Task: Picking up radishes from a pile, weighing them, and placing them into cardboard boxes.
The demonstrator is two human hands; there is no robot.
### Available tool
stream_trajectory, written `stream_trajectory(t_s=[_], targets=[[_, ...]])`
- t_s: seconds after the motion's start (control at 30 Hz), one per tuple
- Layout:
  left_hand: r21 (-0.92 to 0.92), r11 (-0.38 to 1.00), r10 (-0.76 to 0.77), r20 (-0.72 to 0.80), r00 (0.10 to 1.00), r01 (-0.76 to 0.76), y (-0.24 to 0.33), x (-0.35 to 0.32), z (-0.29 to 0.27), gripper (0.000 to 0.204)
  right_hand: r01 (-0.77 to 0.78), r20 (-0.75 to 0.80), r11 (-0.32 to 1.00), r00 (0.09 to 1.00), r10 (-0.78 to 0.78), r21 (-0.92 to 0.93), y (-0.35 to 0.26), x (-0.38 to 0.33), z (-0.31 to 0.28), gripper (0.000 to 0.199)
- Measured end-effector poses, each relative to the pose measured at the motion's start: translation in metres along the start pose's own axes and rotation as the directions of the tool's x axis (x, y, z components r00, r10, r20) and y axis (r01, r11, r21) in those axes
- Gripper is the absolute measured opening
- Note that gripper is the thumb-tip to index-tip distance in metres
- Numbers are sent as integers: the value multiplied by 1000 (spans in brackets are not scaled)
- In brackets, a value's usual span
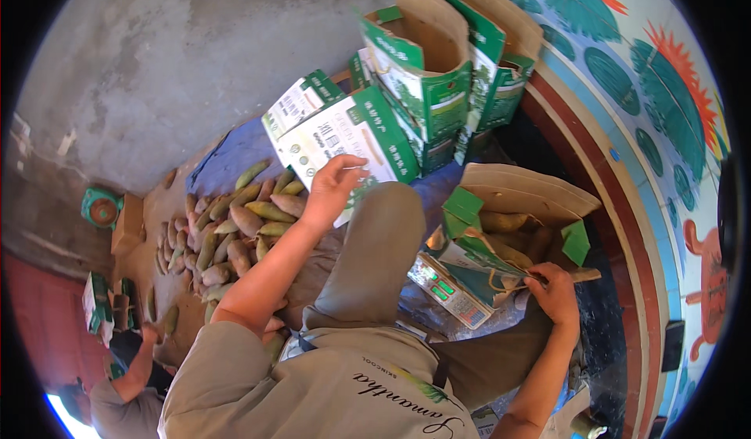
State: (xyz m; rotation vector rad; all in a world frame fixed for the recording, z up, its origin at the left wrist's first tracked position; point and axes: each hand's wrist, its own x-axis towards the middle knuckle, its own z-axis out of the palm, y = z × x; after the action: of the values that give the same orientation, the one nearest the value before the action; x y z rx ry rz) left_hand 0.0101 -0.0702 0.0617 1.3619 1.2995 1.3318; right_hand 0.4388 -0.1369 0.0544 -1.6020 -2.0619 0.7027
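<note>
My left hand (335, 182) reaches forward over my raised knee (383, 239) and curls its fingers on the lower edge of a flat-folded green and white carton (344, 130). My right hand (555, 292) grips a brown flap of an open cardboard box (532, 192) with green corners. Several elongated yellowish pieces of produce lie in that box. The box sits on a digital scale (450, 290) with a lit green display. A heap of long yellow, green and reddish produce (235, 224) lies on the ground left of my left arm.
More green and white cartons (426, 71) stand upright behind the folded one. A blue sheet (231, 153) lies under the heap. Another person (129, 380) reaches into the heap at lower left. A painted wall (649, 110) curves along the right. Bare concrete floor (172, 55) lies beyond.
</note>
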Motion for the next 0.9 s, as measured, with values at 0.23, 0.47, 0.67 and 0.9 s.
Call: stream_trajectory(t_s=[0.23,0.47,0.67,0.9], targets=[[607,772,-64,-220,973,188,-104,-85,-125,15,-30,23,999,999,31,-36,-10,3,1,20],[945,19,-776,-193,600,327,-186,-212,-200,23,-135,2,989,991,135,58,-2,12,9,22],[805,75,-928,-159,336,588,-245,-327,-232,34,-114,-49,990,992,118,77,14,14,13,19],[853,-119,-940,-262,220,508,-288,-422,-230,69,-77,-34,996,996,78,35,13,25,20,21]])
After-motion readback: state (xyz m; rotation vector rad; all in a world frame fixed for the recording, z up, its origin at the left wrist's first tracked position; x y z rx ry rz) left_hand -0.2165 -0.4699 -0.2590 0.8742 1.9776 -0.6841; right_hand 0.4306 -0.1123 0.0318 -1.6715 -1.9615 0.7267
